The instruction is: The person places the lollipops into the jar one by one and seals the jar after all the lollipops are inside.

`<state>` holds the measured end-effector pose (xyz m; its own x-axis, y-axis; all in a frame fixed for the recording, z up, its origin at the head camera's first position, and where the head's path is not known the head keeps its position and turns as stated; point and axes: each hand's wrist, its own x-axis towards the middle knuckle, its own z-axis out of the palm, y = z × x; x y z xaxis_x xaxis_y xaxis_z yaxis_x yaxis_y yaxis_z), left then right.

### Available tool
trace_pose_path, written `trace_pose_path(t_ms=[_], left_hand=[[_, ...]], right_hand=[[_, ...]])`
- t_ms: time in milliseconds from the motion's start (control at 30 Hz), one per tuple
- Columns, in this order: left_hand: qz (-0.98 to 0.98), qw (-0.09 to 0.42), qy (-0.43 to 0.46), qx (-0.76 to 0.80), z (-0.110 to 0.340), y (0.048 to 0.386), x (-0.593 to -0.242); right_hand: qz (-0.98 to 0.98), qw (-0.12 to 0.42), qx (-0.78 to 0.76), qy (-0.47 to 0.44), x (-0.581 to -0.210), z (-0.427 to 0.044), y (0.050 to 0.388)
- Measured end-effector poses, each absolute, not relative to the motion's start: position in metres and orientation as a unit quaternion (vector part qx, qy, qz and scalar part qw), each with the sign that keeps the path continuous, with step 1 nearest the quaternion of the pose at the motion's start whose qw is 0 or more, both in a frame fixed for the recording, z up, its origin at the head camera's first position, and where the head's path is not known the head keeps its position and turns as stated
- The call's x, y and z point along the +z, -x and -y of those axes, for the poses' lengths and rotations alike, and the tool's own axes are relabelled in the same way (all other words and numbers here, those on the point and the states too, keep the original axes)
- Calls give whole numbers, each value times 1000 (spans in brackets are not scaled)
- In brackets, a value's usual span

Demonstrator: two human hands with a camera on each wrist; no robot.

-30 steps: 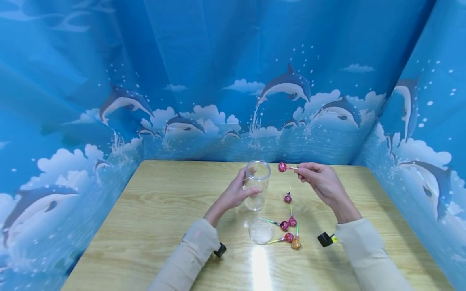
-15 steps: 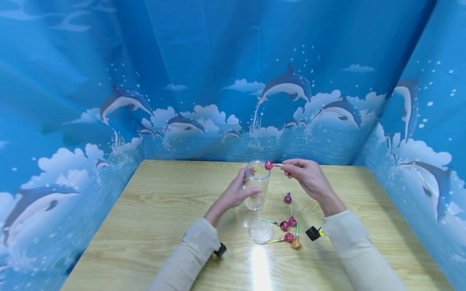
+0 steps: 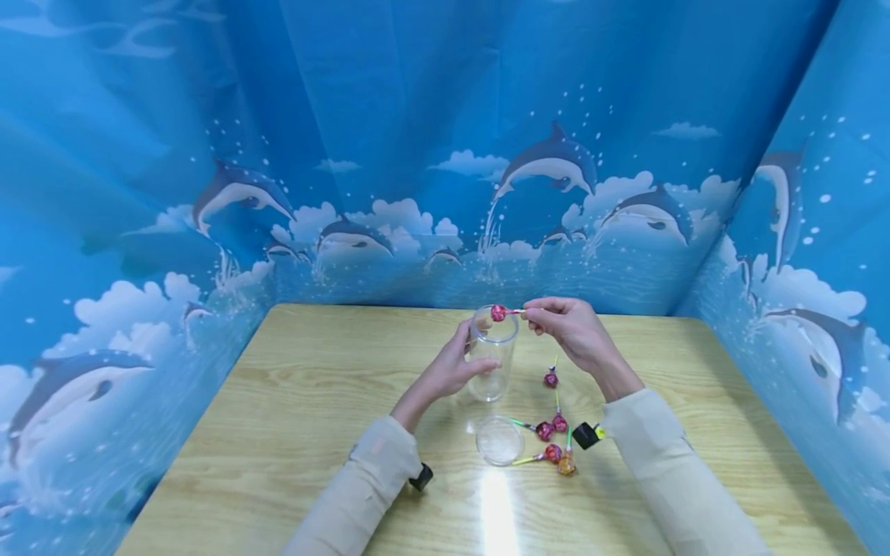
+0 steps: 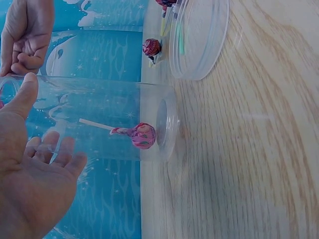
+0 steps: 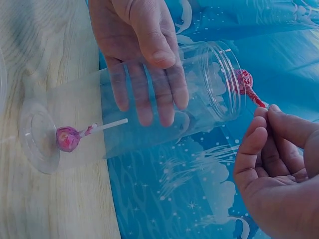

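Observation:
The left hand [image 3: 452,371] grips an uncapped clear plastic jar [image 3: 504,359], thumb on one side and fingers on the other. Its base stands on the table, as both wrist views show. Inside, near the bottom, is a pink-wrapped lollipop [image 5: 68,139] with its white stick pointing toward the mouth. Thumb and fingertips of the right hand [image 3: 573,332] pinch the stick of a red-wrapped lollipop [image 3: 498,313]. Its round head is at the jar's mouth; in the right wrist view, that red head [image 5: 244,79] shows right by the rim.
A round clear lid [image 3: 498,442] lies on the wooden table [image 3: 299,401] in front of the jar. Several wrapped lollipops [image 3: 552,453] are scattered to the lid's right, one [image 3: 551,380] farther back. Behind the table hangs a blue dolphin-print curtain [image 3: 389,116].
The right hand has moved left with the red lollipop, bringing its head from right of the jar to the jar's mouth. The left hand and jar have stayed in place.

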<state>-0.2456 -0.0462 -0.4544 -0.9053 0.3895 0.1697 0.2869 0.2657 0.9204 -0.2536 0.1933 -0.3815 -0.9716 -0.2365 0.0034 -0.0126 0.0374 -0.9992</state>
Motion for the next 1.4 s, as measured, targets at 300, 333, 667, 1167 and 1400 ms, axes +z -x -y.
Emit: trace_pose_path(t_ms=[300, 333, 667, 1167, 1400], left_hand=[[-794, 50, -207, 569, 46, 245, -454], [-794, 50, -207, 569, 46, 245, -454], [-786, 43, -218, 577, 48, 245, -454], [-784, 42, -226, 577, 47, 246, -455], [-788, 45, -221, 572, 48, 245, -454]], right_hand=[[-762, 69, -635, 108, -375, -184, 261], [-770, 65, -625, 111, -374, -183, 262], [-825, 38, -541, 159, -358, -168, 264], [-841, 22, -498, 208, -352, -157, 267], [-843, 12, -493, 213, -352, -157, 269]])
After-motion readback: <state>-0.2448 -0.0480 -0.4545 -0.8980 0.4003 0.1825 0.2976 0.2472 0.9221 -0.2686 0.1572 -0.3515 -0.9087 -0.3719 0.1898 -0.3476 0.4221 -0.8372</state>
